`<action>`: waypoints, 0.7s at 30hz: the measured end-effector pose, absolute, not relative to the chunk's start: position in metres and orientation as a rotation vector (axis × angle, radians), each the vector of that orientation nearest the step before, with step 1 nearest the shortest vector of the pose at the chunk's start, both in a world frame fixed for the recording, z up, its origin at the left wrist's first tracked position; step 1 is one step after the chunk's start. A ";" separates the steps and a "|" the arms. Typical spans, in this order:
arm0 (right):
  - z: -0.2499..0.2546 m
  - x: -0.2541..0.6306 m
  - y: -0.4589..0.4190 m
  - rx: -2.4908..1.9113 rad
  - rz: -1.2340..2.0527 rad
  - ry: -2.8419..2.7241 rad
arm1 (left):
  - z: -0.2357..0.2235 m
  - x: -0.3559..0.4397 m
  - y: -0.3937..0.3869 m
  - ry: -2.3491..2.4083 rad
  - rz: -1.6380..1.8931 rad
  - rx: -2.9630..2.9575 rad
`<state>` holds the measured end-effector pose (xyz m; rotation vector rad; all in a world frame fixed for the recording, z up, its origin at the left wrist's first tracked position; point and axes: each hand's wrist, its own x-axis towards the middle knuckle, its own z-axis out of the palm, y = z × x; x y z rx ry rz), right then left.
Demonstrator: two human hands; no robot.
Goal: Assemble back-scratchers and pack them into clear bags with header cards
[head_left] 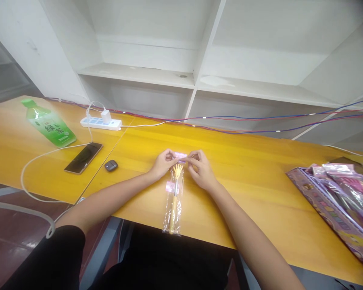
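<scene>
A yellow hand-shaped back scratcher (174, 202) with a metal shaft lies inside a clear plastic bag (180, 217) on the table. The bag runs toward the table's front edge, its hand-shaped end pointing away from me. At its far end is a pink header card (180, 155). My left hand (165, 163) pinches the card's left side between thumb and fingers. On the other side, my right hand (201, 168) is closed in a pinch at the card's right edge. The fingers partly cover the card.
A purple patterned display box (317, 203) with several packaged items sits at the right. To the left are a green-labelled bottle (50, 125), a phone (84, 158), a small black case (111, 165) and a white power strip (100, 123). Cables run along the back.
</scene>
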<state>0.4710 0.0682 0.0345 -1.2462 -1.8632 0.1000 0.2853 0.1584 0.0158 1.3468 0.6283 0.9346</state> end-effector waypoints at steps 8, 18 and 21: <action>0.034 0.471 0.068 -1.244 0.081 -1.879 | 0.014 0.286 0.158 0.617 0.932 1.369; 0.032 0.472 0.068 -1.284 0.061 -1.874 | 0.018 0.285 0.155 0.625 0.937 1.364; 0.032 0.473 0.068 -1.295 0.046 -1.865 | 0.019 0.286 0.155 0.634 0.946 1.362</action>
